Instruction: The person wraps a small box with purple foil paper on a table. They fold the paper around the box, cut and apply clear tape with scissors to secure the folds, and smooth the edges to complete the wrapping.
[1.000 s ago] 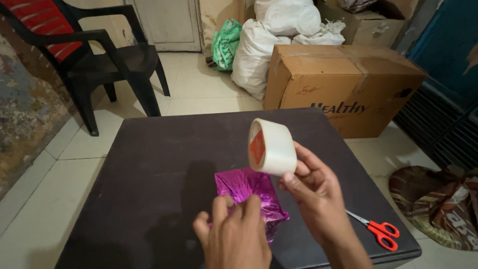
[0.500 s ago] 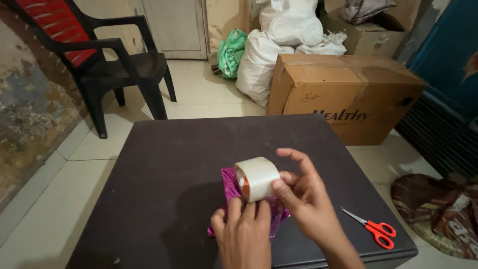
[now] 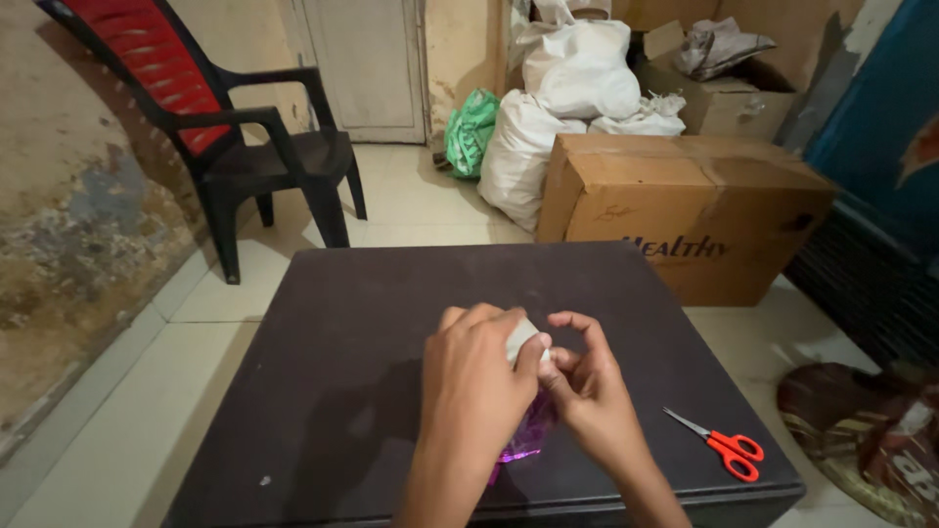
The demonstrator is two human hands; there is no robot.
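Both of my hands meet over the middle of a dark table (image 3: 372, 303). My left hand (image 3: 476, 386) covers a white tape roll (image 3: 520, 338), of which only a small white patch shows between the fingers. My right hand (image 3: 587, 386) grips the same roll from the right, thumb and forefinger pinched at its edge. Under the hands lies a parcel wrapped in shiny magenta foil (image 3: 525, 438); just its lower edge is visible.
Red-handled scissors (image 3: 724, 450) lie near the table's right front corner. A large cardboard box (image 3: 685, 210) stands behind the table, with white sacks (image 3: 567, 88) and a green bag (image 3: 469, 127) beyond. A black and red plastic chair (image 3: 245, 147) stands at back left. A patterned cloth bundle (image 3: 871, 430) lies on the floor at right.
My right hand brought the tape roll down from mid-air onto the foil parcel. My left hand moved up over the roll and now covers it.
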